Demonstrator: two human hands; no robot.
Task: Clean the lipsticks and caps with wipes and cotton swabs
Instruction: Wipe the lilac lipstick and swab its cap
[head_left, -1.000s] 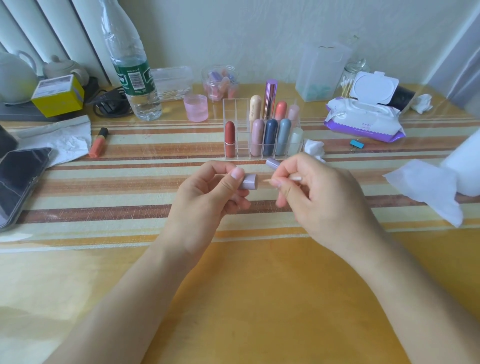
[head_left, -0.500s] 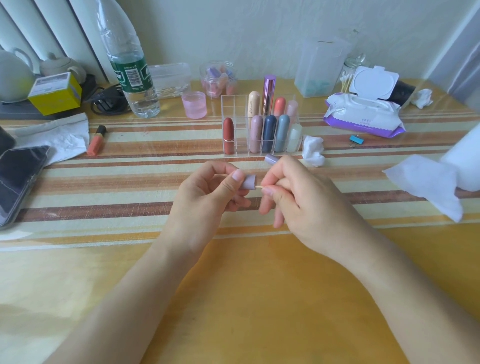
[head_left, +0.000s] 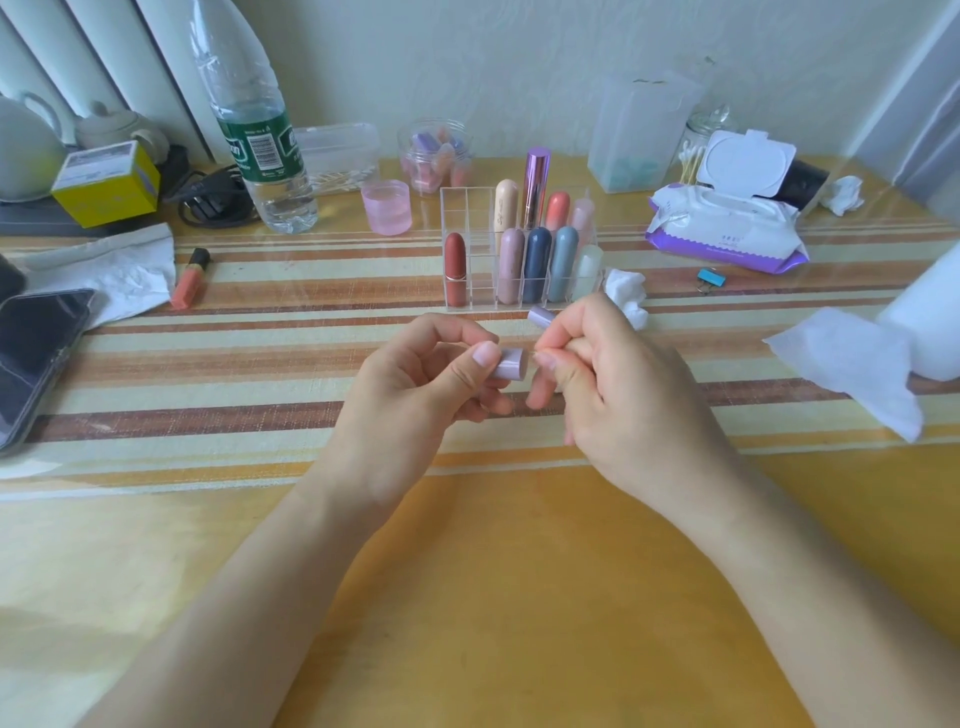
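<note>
Left hand (head_left: 415, 379): thumb and curled fingers pinch a small lilac cylindrical plastic cap (head_left: 511, 364). The cap is held sideways above the table (head_left: 493, 597), open mouth turned toward the other hand.

Right hand (head_left: 623, 395): fingertips pinched on a thin cotton swab stick (head_left: 535, 355). Only a sliver of it shows at the cap's mouth, and I cannot tell whether the tip is inside. The same hand also tucks the matching lilac lipstick tube (head_left: 540, 315), with one end poking out above the knuckles.

Step in hand, as I judge it: swabbing the inside of the cap. Notes for doing it well:
- Hold the cap steady and turn it slowly against the swab rather than stabbing.
- Run the tip round the inner wall and into the bottom corner, where colour likely collects.
- Use light pressure, since the stick looks thin enough to bend.
- Mind that the tucked tube does not slip while the fingers work.

Behind the hands: a clear acrylic divided organiser (head_left: 470, 208) holds upright lipsticks, with a crumpled white wipe (head_left: 626, 293) just beside its right end.

Further back right: a purple-and-white pack of wet wipes (head_left: 727, 234) with its lid flipped open. A glass jar of cotton swabs (head_left: 693, 158) stands nearby for a fresh one once this tip is soiled.
</note>
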